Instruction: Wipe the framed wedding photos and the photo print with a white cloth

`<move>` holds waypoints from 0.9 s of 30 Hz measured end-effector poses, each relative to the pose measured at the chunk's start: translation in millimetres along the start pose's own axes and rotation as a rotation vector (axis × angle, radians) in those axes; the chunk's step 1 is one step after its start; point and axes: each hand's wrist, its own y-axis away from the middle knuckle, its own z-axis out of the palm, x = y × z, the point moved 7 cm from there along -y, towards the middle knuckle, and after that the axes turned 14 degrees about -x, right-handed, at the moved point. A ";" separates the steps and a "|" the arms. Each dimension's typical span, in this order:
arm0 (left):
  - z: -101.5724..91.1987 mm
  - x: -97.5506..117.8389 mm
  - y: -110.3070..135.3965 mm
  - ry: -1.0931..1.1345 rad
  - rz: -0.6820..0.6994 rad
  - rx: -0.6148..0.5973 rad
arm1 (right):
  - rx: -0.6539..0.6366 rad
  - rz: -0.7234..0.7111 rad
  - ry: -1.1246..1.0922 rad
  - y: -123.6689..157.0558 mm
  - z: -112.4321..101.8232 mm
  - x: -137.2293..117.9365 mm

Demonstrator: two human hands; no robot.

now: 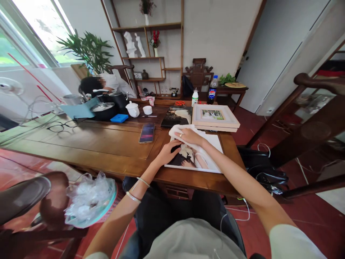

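Note:
A photo panel with a white border lies flat on the wooden table in front of me, printed with a picture of a figure with a pale flower shape. My right hand, a ring on one finger, is closed on a white cloth pressed against the panel's upper part. Resting on the panel's left side is my left hand, its fingers stretched out near the cloth. Both hands hide part of the picture. Just behind are a dark photo album or panel and stacked white picture frames.
A phone and glasses lie to the left. Behind stand a white teapot, a cola bottle and a white bottle. A person leans at the far side. A bag-lined basket stands beside the table.

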 end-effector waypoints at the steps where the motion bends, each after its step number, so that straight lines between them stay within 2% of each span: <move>1: -0.2 0.3 0.1 -0.008 -0.008 0.001 | -0.004 -0.010 0.006 -5.4 1.7 -4.5; 3: -0.2 1.2 0.1 -0.013 -0.009 -0.002 | 0.002 -0.015 0.016 -7.2 3.8 -6.2; 5: 0.7 2.2 -0.1 -0.004 0.003 -0.010 | 0.016 -0.004 0.020 3.1 3.8 2.5; 13: 2.0 1.0 0.2 0.023 0.019 -0.002 | 0.120 0.133 0.083 94.1 -14.9 78.5; 16: 2.4 0.3 0.2 0.026 0.018 -0.001 | 0.137 0.178 0.113 118.9 -12.8 88.5; 19: 2.5 -1.7 0.4 0.024 0.003 0.007 | 0.109 0.089 0.186 140.6 1.6 62.3; 24: 3.2 -3.3 0.5 0.022 0.002 0.005 | -0.032 -0.163 0.242 180.4 34.5 -17.2; 27: 2.6 -1.7 0.4 0.028 0.008 0.007 | -0.093 -0.262 0.225 190.7 40.7 -38.3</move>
